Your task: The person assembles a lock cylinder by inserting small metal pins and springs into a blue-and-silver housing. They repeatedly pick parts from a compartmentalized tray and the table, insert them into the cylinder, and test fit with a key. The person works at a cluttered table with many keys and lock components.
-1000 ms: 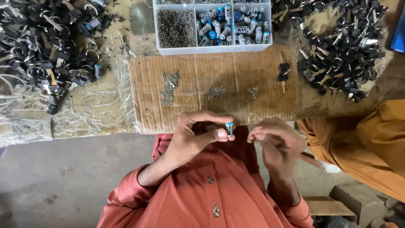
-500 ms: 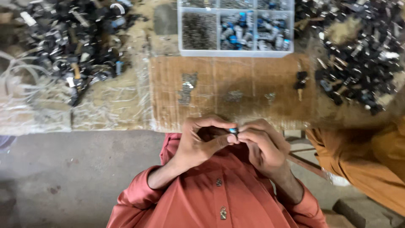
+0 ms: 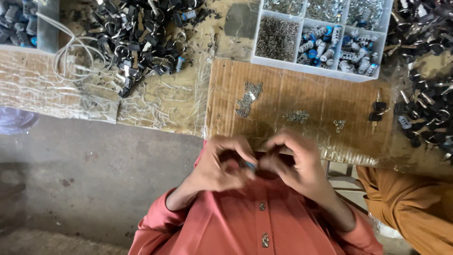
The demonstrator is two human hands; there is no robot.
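Here both hands, left hand (image 3: pixel 222 165) and right hand (image 3: pixel 295 163), pinch a small, blurred blue-tipped part (image 3: pixel 249 165) with their fingers.

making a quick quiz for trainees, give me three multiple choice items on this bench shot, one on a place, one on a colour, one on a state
1. Where is the white compartment tray?
A. behind the cardboard sheet
B. on the floor
C. in the person's lap

2. What colour is the person's shirt?
A. green
B. salmon red
C. white

3. How are the left hand and right hand?
A. flat on the bench
B. wide apart
C. together around a small blue part

Answers: A, the tray lies past the sheet's far edge; B, sleeves and buttoned front show it; C, fingers meet at the part.
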